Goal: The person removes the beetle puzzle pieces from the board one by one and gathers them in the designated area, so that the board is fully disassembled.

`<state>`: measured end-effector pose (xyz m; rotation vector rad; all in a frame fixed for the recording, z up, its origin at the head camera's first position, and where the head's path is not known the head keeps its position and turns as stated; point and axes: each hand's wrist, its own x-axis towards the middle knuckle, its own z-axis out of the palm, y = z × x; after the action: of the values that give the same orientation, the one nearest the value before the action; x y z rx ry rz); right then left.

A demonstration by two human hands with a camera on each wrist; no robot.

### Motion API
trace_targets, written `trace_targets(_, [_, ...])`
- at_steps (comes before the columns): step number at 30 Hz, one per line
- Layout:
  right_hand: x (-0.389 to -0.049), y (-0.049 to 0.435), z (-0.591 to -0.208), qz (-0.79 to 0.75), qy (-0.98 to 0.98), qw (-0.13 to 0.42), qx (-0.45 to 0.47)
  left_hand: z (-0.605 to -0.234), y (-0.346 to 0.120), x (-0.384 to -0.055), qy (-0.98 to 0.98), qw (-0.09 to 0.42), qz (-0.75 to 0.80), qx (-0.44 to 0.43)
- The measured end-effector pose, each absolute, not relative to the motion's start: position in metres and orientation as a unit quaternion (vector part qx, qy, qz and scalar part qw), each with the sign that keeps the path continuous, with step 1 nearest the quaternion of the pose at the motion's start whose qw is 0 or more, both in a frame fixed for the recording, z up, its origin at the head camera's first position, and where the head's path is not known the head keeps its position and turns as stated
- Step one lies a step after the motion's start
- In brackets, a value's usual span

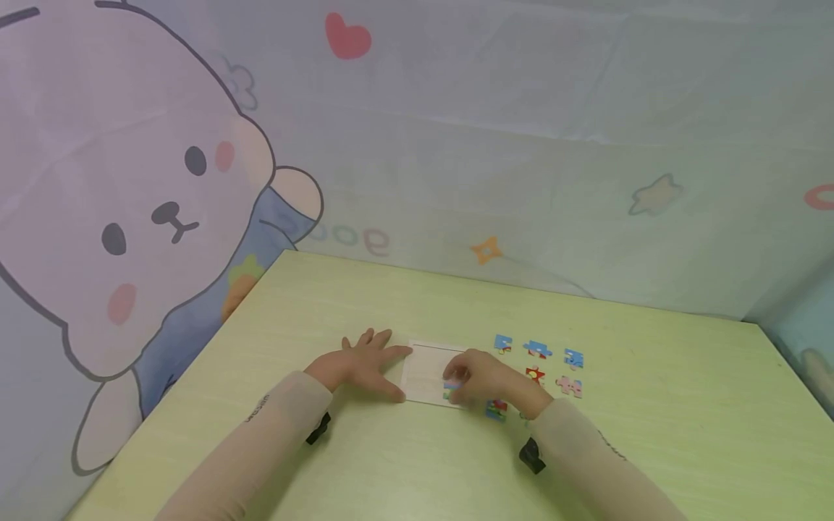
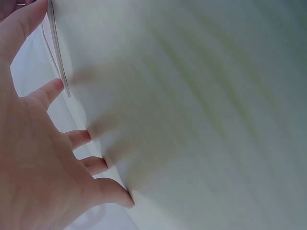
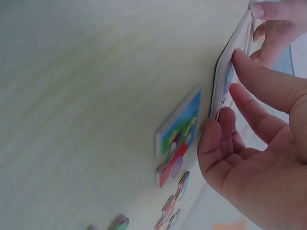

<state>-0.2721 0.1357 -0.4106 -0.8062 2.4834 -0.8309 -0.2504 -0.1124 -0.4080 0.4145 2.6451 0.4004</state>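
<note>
A white rectangular puzzle board (image 1: 425, 373) lies on the table between the hands. My left hand (image 1: 373, 364) is spread wide beside it, thumb and index fingertip touching its left edge; in the left wrist view the fingers of that hand (image 2: 48, 148) are splayed on the tabletop. At the board's right side my right hand (image 1: 483, 378) pinches a blue-and-green jigsaw piece (image 1: 451, 391) against the board. From the right wrist view, thumb and index finger are at this piece (image 3: 229, 79), which is partly hidden; the other fingers curl by the board's edge.
Several loose jigsaw pieces lie right of the board, among them a blue one (image 1: 537, 349), a pink one (image 1: 570, 386) and a red-and-green one (image 1: 496, 410) near my right wrist. Behind the light table (image 1: 365, 463) hangs a printed cloth (image 1: 489, 145).
</note>
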Motion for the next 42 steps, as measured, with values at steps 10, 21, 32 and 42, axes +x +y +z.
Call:
trace_targets(10, [-0.2715,0.1351,-0.4107,-0.295,0.883,0.203,-0.302,-0.4088,-0.1135,-0.2504,0.954,0.214,0.145,0.153])
trace_targets(21, [-0.2696,0.1335,-0.4114,-0.303,0.894,0.204,-0.261,-0.4088,-0.1123,-0.2506,0.956,0.213,0.136,0.147])
trace_targets(32, [-0.2697,0.1382,-0.4099,-0.314,0.882,0.185,-0.299,-0.4071,-0.1122,-0.2494,0.955,0.214,0.144,0.148])
trace_targets(42, [-0.2691,0.1429,-0.4063,-0.321,0.871,0.175,-0.327,-0.4086,-0.1131,-0.2501,0.954,0.215,0.147,0.147])
